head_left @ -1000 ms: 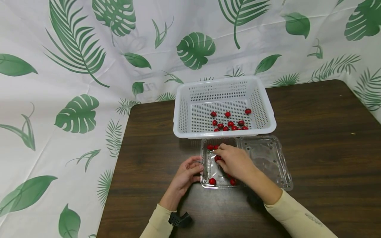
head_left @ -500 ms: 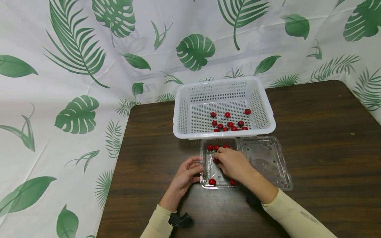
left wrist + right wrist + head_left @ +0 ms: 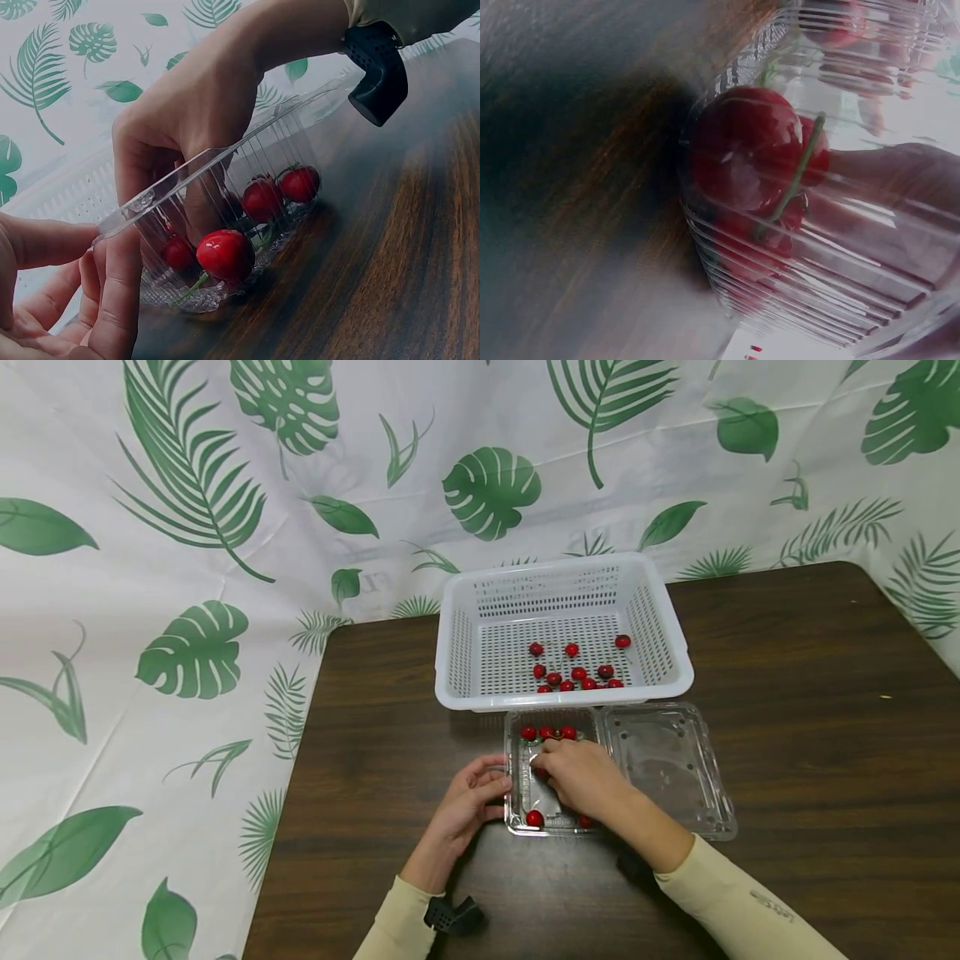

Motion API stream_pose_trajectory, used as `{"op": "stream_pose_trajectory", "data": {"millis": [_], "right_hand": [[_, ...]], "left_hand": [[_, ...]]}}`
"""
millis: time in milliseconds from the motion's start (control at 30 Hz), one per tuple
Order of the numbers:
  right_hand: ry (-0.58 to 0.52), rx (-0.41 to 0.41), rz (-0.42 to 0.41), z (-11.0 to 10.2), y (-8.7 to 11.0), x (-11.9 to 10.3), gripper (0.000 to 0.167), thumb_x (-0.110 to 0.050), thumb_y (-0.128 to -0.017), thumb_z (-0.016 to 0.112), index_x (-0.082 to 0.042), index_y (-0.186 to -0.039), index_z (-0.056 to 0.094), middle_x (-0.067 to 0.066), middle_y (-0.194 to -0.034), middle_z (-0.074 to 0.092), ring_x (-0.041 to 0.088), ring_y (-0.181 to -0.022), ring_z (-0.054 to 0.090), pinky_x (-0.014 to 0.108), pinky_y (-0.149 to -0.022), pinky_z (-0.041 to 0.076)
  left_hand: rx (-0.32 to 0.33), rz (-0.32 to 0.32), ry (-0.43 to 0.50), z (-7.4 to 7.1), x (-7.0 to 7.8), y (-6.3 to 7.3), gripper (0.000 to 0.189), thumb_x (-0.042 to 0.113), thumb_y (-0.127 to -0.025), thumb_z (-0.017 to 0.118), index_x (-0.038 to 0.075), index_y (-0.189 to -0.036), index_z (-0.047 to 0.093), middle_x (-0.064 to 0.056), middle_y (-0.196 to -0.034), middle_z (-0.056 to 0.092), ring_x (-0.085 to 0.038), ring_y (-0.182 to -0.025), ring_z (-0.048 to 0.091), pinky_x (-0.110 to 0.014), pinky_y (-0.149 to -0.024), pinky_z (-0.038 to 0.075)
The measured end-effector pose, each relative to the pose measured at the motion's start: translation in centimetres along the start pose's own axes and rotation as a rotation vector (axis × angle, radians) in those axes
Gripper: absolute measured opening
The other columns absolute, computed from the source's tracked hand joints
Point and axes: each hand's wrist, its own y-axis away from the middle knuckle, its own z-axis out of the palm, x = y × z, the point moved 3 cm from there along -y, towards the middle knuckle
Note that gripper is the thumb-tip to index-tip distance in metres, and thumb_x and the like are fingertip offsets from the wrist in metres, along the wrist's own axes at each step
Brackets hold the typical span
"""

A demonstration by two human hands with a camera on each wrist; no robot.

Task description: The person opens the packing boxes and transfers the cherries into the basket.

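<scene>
A clear plastic clamshell lies open on the table, its base holding several red cherries with green stems. My left hand pinches the left rim of the base between thumb and fingers, plain in the left wrist view. Inside the base, my right hand reaches down with curled fingers on a cherry, mostly hidden beneath them. Three cherries sit along the back wall, among them a left one. Another cherry rests in a front corner. Through the plastic, the right wrist view shows a large cherry close up.
Behind the clamshell stands a white perforated basket with several cherries on its floor. The clamshell's lid lies flat to the right. A leaf-patterned cloth hangs behind the dark wooden table.
My right hand has shifted slightly left and toward me with the cherry, uncovering more of the back row. My left hand keeps its place on the rim.
</scene>
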Motion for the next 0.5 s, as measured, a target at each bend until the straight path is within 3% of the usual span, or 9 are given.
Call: {"op": "stream_pose_trajectory", "data": {"millis": [333, 500], "right_hand": [[0.015, 0.017, -0.032, 0.11, 0.05, -0.04, 0.015, -0.01, -0.076, 0.08, -0.019, -0.083, 0.07, -0.002, -0.077, 0.058, 0.019, -0.067, 0.06, 0.035, -0.05, 0.046], [0.002, 0.023, -0.041, -0.06, 0.03, -0.24, 0.014, -0.012, -0.078, 0.081, -0.017, -0.09, 0.074, -0.001, -0.082, 0.061, 0.018, -0.07, 0.061, 0.034, -0.053, 0.049]], "left_hand": [[-0.001, -0.001, -0.003, -0.08, -0.08, 0.02, 0.039, -0.001, -0.093, 0.06, -0.004, -0.13, 0.047, -0.005, -0.092, 0.061, -0.015, -0.076, 0.061, -0.026, -0.06, 0.054], [-0.001, -0.001, 0.004, -0.1, -0.04, 0.04, 0.038, 0.0, -0.093, 0.062, -0.002, -0.128, 0.048, -0.005, -0.093, 0.061, -0.015, -0.076, 0.062, -0.027, -0.06, 0.054]]}}
